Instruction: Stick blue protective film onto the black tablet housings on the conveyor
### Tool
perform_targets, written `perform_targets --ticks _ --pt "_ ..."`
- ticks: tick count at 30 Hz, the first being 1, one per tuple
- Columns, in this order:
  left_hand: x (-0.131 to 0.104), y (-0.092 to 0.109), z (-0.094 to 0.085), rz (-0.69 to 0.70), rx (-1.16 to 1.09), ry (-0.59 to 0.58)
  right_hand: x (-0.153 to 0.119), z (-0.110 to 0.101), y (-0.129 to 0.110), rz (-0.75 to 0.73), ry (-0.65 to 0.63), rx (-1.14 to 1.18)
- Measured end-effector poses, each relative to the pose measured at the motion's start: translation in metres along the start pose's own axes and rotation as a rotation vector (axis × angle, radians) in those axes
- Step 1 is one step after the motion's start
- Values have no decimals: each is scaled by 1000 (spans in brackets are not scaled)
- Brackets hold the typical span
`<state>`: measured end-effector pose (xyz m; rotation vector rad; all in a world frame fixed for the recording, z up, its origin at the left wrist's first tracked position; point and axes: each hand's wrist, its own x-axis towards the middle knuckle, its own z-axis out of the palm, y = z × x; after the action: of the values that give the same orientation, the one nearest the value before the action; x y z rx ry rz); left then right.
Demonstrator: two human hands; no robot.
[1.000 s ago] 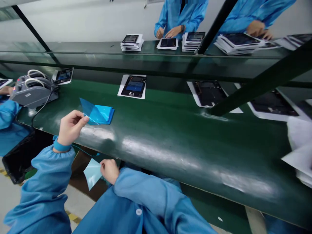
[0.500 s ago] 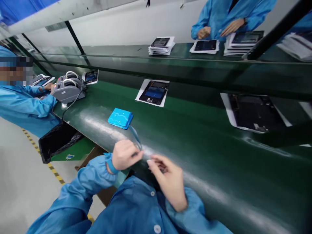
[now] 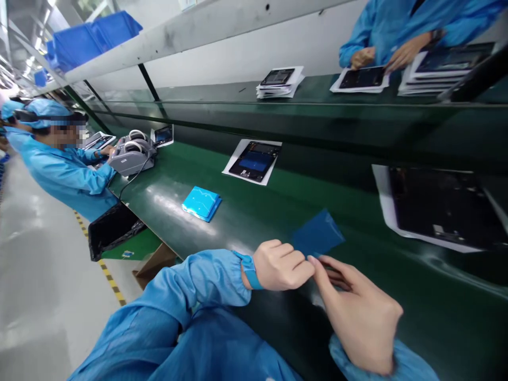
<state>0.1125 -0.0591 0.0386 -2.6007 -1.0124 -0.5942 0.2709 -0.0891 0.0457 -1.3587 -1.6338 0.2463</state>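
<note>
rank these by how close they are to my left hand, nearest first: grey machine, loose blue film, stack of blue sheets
From the left hand:
1. loose blue film, right at the fingertips
2. stack of blue sheets, on the bench to the left
3. grey machine, farther left, beyond the stack

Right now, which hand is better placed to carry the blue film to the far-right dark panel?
Likely the right hand. It is nearer the dark panel; the left hand lies farther off. Both hands' fingertips are at the near end of the blue film.
</note>
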Motion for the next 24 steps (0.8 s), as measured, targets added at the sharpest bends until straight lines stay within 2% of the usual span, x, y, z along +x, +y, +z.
perform_targets --ticks 4,6,8,9,11,13,15,17,20,22,24 --pt "23 5 4 81 -76 -28 7 -12 16 -109 109 -166" --pt "29 4 2 56 -176 -107 7 -20 30 -201 153 -305" --pt "34 -5 1 -109 -272 -285 6 -29 51 -295 184 -438" --pt "38 -13 2 -262 -294 -390 4 -34 64 -325 195 -493" --pt "52 -34 15 -416 -306 -459 -1 -45 90 -323 209 -558" --pt "74 -50 39 -515 -319 -513 -7 -56 114 -245 223 -563" --pt "103 -55 68 -593 -321 -563 -12 -64 131 -116 274 -512" --pt "135 -49 96 -649 -319 -593 -16 -66 142 70 380 -374" --pt "179 -30 128 -723 -314 -599 -17 -62 152 382 545 -17" --pt "204 -19 144 -778 -306 -599 -16 -57 160 489 585 154" --pt "223 -13 155 -828 -304 -615 -16 -54 167 507 582 222"
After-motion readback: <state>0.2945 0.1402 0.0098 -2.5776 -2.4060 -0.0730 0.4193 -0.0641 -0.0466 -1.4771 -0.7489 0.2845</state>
